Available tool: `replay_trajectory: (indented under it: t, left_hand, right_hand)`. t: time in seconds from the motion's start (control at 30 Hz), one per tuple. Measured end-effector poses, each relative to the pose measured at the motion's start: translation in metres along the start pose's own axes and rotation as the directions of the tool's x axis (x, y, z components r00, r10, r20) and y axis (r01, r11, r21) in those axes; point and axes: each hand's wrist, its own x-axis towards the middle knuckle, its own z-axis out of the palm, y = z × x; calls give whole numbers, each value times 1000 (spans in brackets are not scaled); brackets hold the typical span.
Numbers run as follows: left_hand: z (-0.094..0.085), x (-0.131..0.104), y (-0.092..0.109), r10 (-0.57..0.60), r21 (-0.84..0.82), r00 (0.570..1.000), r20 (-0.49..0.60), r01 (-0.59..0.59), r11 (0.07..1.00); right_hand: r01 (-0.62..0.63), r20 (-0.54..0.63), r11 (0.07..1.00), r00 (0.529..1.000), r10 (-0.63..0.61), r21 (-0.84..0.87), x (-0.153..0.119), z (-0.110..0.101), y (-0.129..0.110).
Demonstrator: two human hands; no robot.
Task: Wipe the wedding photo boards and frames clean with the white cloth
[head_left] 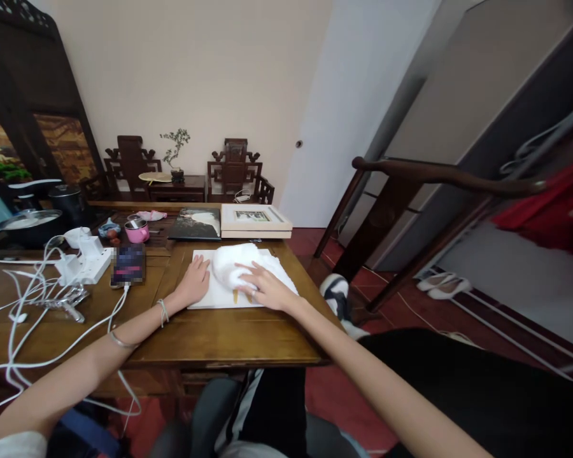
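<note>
My left hand [195, 280] lies open on the white board [219, 299]; my right hand [267, 289], fingers part-bent, touches bunched white material [233, 256] there, grip undetermined; yellow-brown marks [235, 296] show uncovered, completion unverifiable.

Cloth [236, 261] on board [219, 298], framed picture [256, 217] behind, phone [128, 264] and power strip [94, 266] left

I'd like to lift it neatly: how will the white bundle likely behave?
Probably floppy: the white bundle looks puffy, without firm edges, under the fingers of the right hand. Likely light for its size, as it resembles wadding or soft cloth.
</note>
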Motion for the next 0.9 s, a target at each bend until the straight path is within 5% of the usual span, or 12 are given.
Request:
replay_trajectory:
  t: [0.17,0.37,0.63,0.9]
  left_hand:
    - [3,1,-5,9,3,1000,-21,-9,1000]
    - [-1,2,2,4,42,1000,10,-5,999]
    - [-5,-1,6,-29,69,998,48,25,997]
    - [-6,-2,3,28,96,999,26,-30,995]
  right_hand:
    - [-162,-92,983,984,154,-83,10,11,9]
    - [-42,-16,999,999,42,-18,-31,2,-31]
    - [-181,-18,982,984,180,-59,11,1,15]
    - [-99,66,995,993,100,-20,-35,-7,-57]
